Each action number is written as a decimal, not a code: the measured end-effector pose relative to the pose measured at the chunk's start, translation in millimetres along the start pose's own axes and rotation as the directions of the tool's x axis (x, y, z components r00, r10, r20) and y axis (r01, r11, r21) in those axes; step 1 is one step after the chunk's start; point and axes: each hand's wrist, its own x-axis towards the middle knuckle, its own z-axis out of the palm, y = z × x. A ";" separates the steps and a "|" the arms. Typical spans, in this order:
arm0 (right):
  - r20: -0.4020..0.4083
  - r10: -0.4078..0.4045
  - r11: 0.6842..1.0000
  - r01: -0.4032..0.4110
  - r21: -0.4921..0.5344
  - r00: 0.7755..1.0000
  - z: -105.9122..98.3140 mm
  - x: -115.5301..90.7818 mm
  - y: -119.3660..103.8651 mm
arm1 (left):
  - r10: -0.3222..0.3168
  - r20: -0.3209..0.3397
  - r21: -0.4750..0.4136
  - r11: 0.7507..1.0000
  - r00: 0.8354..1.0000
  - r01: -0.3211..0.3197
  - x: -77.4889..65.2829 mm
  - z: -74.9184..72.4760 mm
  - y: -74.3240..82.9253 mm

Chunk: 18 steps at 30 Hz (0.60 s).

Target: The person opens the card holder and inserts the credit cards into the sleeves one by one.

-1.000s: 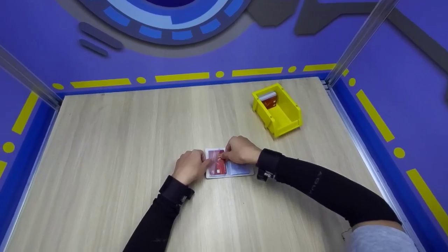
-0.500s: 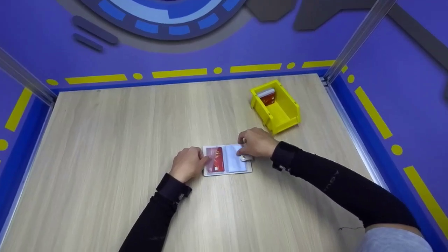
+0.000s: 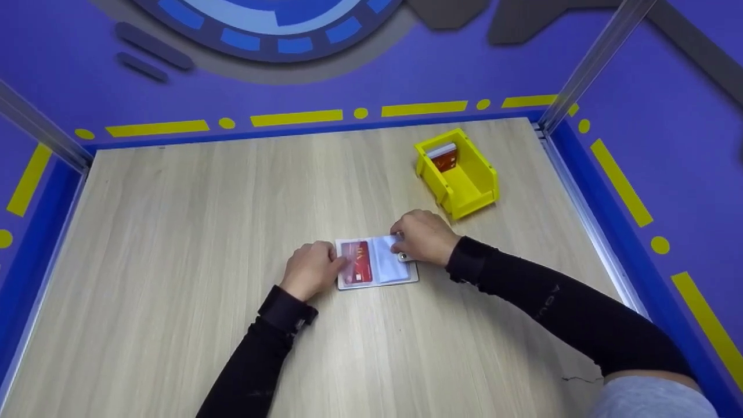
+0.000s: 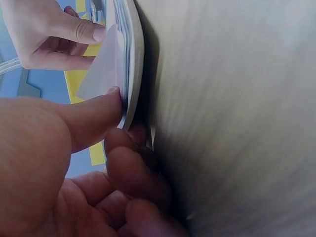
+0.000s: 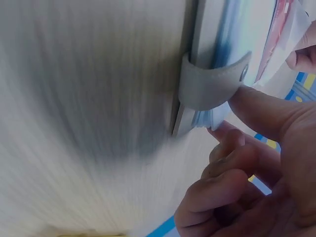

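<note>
An open card holder [image 3: 413,274] with a pale inside lies flat on the table. On its left half a red card [image 3: 362,264] shows beneath a clear sleeve. Bluish clear sleeves [image 3: 388,262] lie stacked over the right half. My left hand [image 3: 310,270] grips the left edge, thumb on top and fingertips at the underside. At the right side my right hand [image 3: 426,235] pinches the sleeve edges between thumb and index finger. Beside that thumb, a pale strap [image 5: 210,86] with a metal snap curves up around the holder's edge.
A yellow bin [image 3: 490,200] stands at the back right, beyond my right hand, with a stack of red and white cards [image 3: 444,159] leaning inside. Blue-purple walls [image 3: 325,98] close off the wooden table [image 3: 203,209] at the back and both sides.
My right hand has moved from the red card to the holder's right side and the snap strap, leaving the card in view. The left hand stays on the left edge.
</note>
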 end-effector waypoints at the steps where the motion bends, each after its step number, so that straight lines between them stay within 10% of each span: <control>1: -0.013 -0.012 1.000 0.012 -0.012 1.000 0.3 -0.5 0.3 | 0.001 -0.002 0.002 1.000 1.000 -0.001 0.0 -0.2 0.1; 10: -0.070 -0.058 0.998 0.056 -0.032 0.996 3.0 -2.1 1.4 | 0.005 -0.014 0.001 1.000 1.000 -0.005 1.1 -0.9 0.7; 18: 0.107 -0.032 0.992 0.019 0.124 0.994 -0.4 6.2 9.0 | 0.007 -0.010 -0.010 1.000 1.000 -0.007 0.4 -0.1 0.7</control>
